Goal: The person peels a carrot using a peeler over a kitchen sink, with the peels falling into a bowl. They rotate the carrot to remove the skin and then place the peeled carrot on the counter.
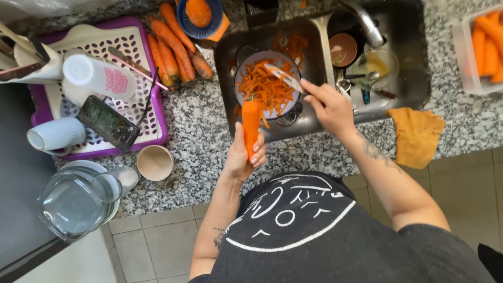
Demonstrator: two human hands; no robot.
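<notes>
The left hand (242,154) wraps its fingers around the lower end of a carrot (250,123), long axis pointing away over the sink (314,73). The right hand (327,105), fingers pinching a peeler (283,76), hovers just beyond the carrot's far tip.

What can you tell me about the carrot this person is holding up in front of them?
The carrot is bright orange and smooth, so it looks already peeled along the length that shows. It stands nearly upright, its blunt end pointing away from the person, over the near edge of the sink. The left hand wraps its lower part, fingertips across the front, hiding that end. Beyond its top sits a bowl heaped with orange peelings. The right hand holds a peeler over that bowl, clear of the carrot.
</notes>
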